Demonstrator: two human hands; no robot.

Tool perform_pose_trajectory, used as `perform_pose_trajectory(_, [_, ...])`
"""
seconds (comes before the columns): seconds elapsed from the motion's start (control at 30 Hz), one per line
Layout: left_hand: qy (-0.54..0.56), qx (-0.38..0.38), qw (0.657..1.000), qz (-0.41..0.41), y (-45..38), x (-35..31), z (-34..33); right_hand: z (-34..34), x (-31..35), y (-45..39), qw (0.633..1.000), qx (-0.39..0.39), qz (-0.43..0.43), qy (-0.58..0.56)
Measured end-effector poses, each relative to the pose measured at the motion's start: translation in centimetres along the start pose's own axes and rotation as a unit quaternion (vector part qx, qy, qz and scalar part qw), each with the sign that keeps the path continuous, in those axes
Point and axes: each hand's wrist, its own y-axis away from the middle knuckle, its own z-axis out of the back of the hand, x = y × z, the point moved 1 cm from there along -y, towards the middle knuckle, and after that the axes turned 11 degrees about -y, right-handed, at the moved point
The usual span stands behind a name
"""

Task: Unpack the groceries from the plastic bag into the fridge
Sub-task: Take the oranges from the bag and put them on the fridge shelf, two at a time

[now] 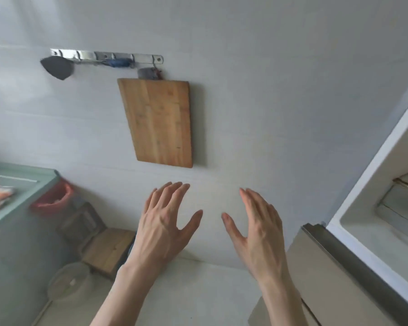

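Both forearms reach up from the bottom of the view, nearest the lens, and both hands are raised in front of a pale tiled wall with nothing in them. After them, by size: the fridge fills the right edge, its door already open and a pale inner compartment showing, with a closed lower door below it. A green bench stands at the left edge with something striped orange and white lying on it, too blurred to name. A wooden cutting board hangs on the wall under a metal hook rail. A low wooden stool sits on the floor by the wall, and a red bin stands beside the bench.

The left hand has its fingers straight and lightly spread, thumb out to the side. The right hand shows the same, palm turned inward, fingers extended and a little apart. Neither touches anything.

No plastic bag is in view, nor any groceries; where they lie cannot be told.

This looks like a moment between items. To do it well, the person should look down to find the bag, grip one item firmly round its body, then carry it to an open shelf without knocking the door edge.
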Motion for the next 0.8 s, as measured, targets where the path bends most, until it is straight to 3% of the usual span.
perform_pose_trajectory(0.33, [-0.102,-0.019,0.981,0.166,11.0,18.1,12.4,-13.6,18.6,3.5,0.982,0.11,0.097,-0.118])
perform_pose_trajectory(0.8, [-0.196,-0.082,0.925,0.316,29.6,38.1,29.0,-28.9,45.3,15.7,0.927,0.225,0.188,-0.235])
